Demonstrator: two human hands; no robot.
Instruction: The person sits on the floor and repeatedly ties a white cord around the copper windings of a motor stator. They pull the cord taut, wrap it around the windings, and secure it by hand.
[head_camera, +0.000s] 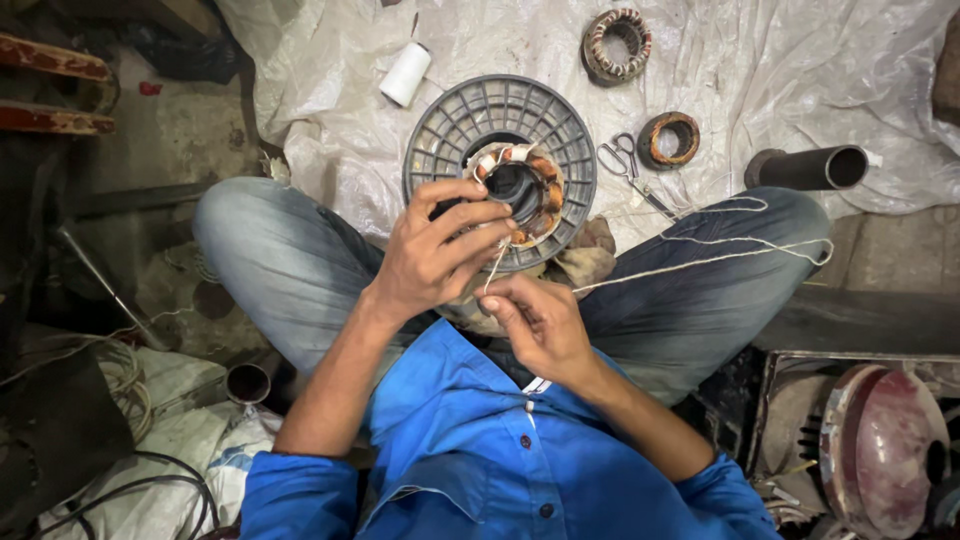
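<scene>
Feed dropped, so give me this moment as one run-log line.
left hand: grips stator | right hand: pinches string | grey spool: under stator | scissors: on sheet

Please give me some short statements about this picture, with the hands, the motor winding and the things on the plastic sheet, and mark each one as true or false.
1. The left hand grips the motor stator resting on a grey plastic spool. True.
2. The right hand holds the scissors. False: it pinches a white string; the scissors lie on the plastic sheet.
3. The string runs across the person's right knee. True.
4. Two more wound stators lie on the sheet. True.
5. The white thread spool stands on the grey spool. False: it lies on the sheet, apart from it.
</scene>
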